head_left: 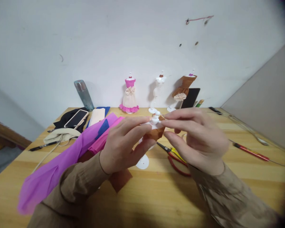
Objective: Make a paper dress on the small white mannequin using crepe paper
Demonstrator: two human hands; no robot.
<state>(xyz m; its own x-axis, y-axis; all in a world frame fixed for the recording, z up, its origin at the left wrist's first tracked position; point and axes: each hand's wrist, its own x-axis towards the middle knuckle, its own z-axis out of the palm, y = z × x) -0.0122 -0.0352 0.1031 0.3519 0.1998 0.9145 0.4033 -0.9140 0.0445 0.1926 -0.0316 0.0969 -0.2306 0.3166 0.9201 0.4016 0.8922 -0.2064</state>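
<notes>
Fingers [133, 124] both sides — brown-wrapped mannequin [155, 132] pinched between.

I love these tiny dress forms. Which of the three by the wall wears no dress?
The middle mannequin, bare white. The left mannequin wears pink, the right mannequin brown.

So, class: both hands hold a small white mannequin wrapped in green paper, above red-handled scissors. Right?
No: the head view shows the paper brown, not green. The left hand and right hand do hold the white mannequin above the red-handled scissors.
</notes>
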